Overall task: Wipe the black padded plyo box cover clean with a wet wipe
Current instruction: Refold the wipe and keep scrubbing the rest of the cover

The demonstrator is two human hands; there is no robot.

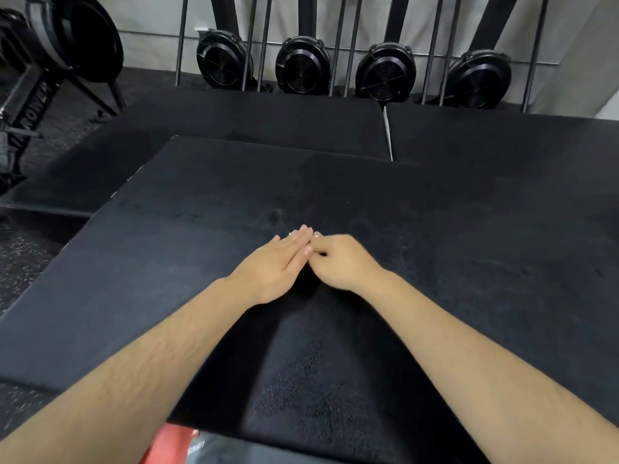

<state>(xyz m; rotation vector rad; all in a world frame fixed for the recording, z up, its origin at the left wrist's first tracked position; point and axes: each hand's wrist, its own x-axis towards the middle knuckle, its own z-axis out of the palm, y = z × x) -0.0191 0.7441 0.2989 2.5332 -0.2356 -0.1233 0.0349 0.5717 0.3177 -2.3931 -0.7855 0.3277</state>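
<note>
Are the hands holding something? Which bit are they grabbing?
The left hand lies flat on the black cover, holding nothing. The right hand is curled and blurred, so whether it pinches anything cannot be told.

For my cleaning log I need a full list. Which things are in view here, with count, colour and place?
plyo box cover: one, black, nearest, under both hands
other padded boxes: two, black, behind it
upright rower fans: four, black, along the wall
rower: one, black, far left
floor: speckled black, left
wet wipe: none visible
clothing: red and grey, bottom edge
left hand: flat on the cover
right hand: fingers curled, beside the left fingertips
</note>
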